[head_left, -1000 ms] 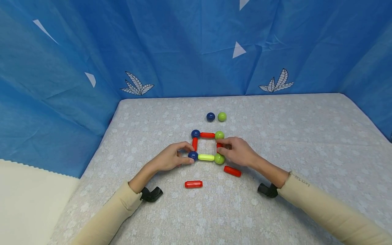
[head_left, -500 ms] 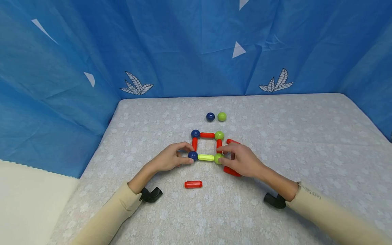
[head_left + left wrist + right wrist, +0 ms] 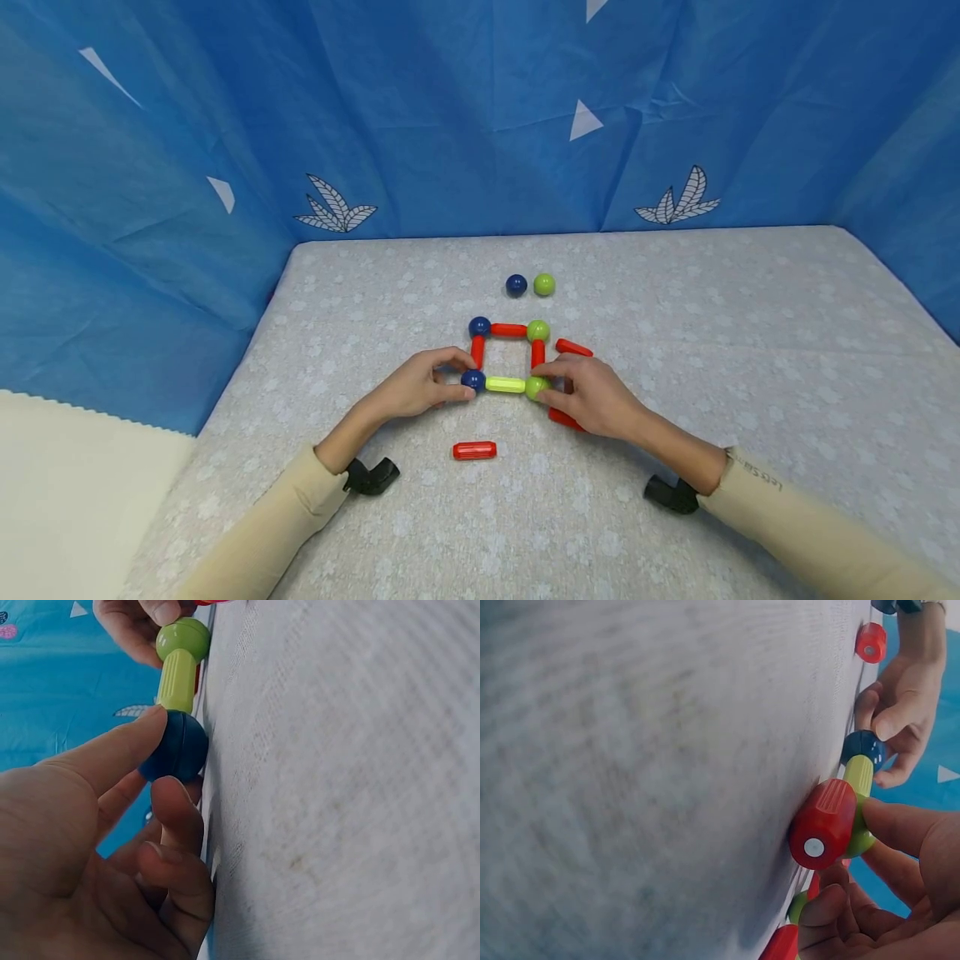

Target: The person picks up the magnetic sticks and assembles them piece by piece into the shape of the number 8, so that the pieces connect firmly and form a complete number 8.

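A square of balls and rods lies on the cloth. Its near-left corner is a blue ball (image 3: 473, 381), pinched between the thumb and fingers of my left hand (image 3: 420, 385). At the near-right corner my right hand (image 3: 596, 392) pinches a green ball (image 3: 536, 387). Between these two balls runs a yellow-green rod (image 3: 506, 384), which the left wrist view also shows joining them. Red rods form the left side (image 3: 477, 352), far side (image 3: 509, 331) and right side (image 3: 537, 353). A blue ball (image 3: 480, 327) and a green ball (image 3: 537, 331) make the far corners.
Loose red rods lie around: one in front (image 3: 474, 451), one right of the square (image 3: 574, 347), and one partly hidden by my right hand (image 3: 565, 419). Behind the square sit a loose blue ball (image 3: 516, 286) and green ball (image 3: 544, 284). A blue curtain (image 3: 480, 125) hangs behind the table.
My right hand has moved from the square's right-hand red rod to the near-right green ball, uncovering a loose red rod beside it. The left hand keeps its place on the blue ball.
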Tool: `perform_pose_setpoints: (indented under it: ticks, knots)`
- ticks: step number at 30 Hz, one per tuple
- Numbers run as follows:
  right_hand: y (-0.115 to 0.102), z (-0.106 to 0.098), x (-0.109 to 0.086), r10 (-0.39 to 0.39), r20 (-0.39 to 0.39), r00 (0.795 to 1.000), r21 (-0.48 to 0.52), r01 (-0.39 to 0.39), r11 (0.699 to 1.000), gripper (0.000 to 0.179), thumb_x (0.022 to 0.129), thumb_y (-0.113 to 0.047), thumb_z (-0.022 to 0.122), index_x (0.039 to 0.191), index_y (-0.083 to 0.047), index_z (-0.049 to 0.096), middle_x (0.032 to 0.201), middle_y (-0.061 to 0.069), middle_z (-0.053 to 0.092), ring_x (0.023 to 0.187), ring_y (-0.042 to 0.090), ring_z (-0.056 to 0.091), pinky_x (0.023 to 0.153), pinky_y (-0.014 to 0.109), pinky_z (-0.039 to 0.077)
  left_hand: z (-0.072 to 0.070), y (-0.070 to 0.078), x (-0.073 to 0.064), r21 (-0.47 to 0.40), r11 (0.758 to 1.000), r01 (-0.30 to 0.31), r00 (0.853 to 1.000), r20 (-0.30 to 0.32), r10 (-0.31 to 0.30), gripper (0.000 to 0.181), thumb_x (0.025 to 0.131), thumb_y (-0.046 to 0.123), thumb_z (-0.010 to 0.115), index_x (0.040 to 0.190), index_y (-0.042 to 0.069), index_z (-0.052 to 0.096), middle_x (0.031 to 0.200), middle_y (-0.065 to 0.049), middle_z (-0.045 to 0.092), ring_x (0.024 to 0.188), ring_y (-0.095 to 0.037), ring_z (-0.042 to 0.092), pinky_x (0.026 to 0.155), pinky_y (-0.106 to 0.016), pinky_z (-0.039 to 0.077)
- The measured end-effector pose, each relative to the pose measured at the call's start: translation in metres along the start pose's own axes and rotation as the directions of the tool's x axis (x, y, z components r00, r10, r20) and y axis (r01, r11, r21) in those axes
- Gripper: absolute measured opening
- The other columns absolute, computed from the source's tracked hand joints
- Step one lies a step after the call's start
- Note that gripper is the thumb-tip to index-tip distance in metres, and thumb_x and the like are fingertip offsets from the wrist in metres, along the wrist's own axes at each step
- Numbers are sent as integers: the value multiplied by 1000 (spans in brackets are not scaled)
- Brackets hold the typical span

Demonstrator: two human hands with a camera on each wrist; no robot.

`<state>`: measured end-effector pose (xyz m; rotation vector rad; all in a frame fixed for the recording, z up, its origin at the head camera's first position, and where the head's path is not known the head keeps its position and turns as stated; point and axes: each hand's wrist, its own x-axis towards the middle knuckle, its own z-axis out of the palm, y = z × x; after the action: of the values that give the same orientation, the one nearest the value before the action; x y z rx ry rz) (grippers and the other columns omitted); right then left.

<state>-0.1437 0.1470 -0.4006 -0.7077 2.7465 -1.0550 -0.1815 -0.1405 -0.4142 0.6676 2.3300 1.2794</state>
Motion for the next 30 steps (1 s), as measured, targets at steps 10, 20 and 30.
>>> perform_pose_setpoints:
  ticks: [10,20,30]
  knots:
    - [-2,1,0,8,18,1000,-6,-8,1000,32,88,-15,76,118,-7,71,86,-7,64,60,11,49,53,27,41,2,10,-11,21,998,57,998,-43,-56,41,88,23,77,126,17,62,116,-5,64,60,-16,55,57,-30,47]
    - [-1,1,0,7,11,1000,-8,-7,1000,33,88,-16,76,119,-7,71,88,-7,64,60,11,49,53,27,41,13,32,-40,171,983,65,994,-94,-50,42,87,27,78,125,16,65,114,-2,63,57,-10,50,56,-30,45]
    - [-2,0,0,17,9,1000,-14,-17,1000,33,88,-15,76,119,-7,71,85,-7,64,59,11,49,52,27,41,34,39,-59,280,959,-46,999,36,37,30,86,27,79,112,15,69,95,7,63,78,-11,55,72,-31,46]
